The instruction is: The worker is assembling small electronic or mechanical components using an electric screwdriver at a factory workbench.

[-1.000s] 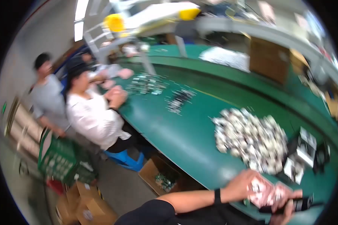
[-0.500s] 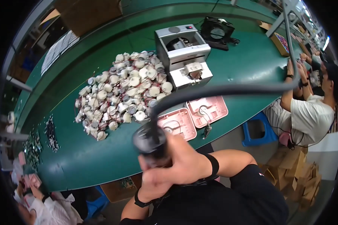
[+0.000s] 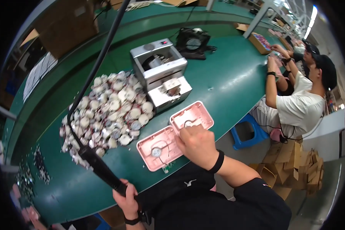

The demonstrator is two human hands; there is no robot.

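Observation:
My left hand (image 3: 127,199) is wrapped round the lower end of a black corded electric screwdriver (image 3: 101,168), which slants up and left with its cable rising from the top; its tip is not visible. My right hand (image 3: 199,145) is closed, fingers curled down over the near side of a pink plastic shell half (image 3: 203,111); whatever the fingers hold is hidden. Beside it lies a second pink shell half (image 3: 145,147) with a round silver part (image 3: 156,152) and a thin wire inside. A small green circuit board (image 3: 166,168) lies at its near edge.
A heap of white motors with red wires (image 3: 111,107) covers the table's left middle. Behind the shells stands a silver machine (image 3: 161,73), with a black fan (image 3: 193,44) beyond. Small dark parts (image 3: 40,165) lie far left. Co-workers (image 3: 299,88) sit at right by a blue stool (image 3: 247,132).
My hands have parted: the left has taken the screwdriver down and left, and the right has let go of it and reached to the pink shells. The view has shifted.

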